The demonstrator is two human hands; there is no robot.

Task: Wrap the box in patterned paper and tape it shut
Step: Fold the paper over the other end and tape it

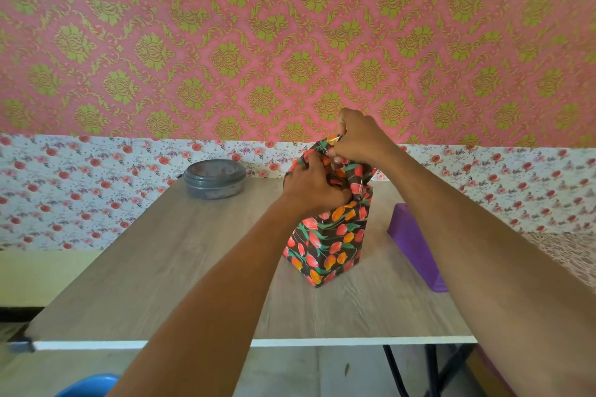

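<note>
A tall box (326, 246) stands upright near the middle of the wood-grain worktop (167, 267), its sides already covered in dark paper printed with red and orange tulips (363, 175). The paper rises loose and crumpled above the top of the box. The left hand (309, 184) has its fingers curled into this loose paper and grips it at the top of the box. The right hand (358, 138) is a little higher and pinches the paper's upper edge between thumb and fingers. A grey round lidded container (214, 179) sits at the far left edge of the worktop, well apart from the box. A purple block (416, 245) lies on the worktop near the box, to its right.
</note>
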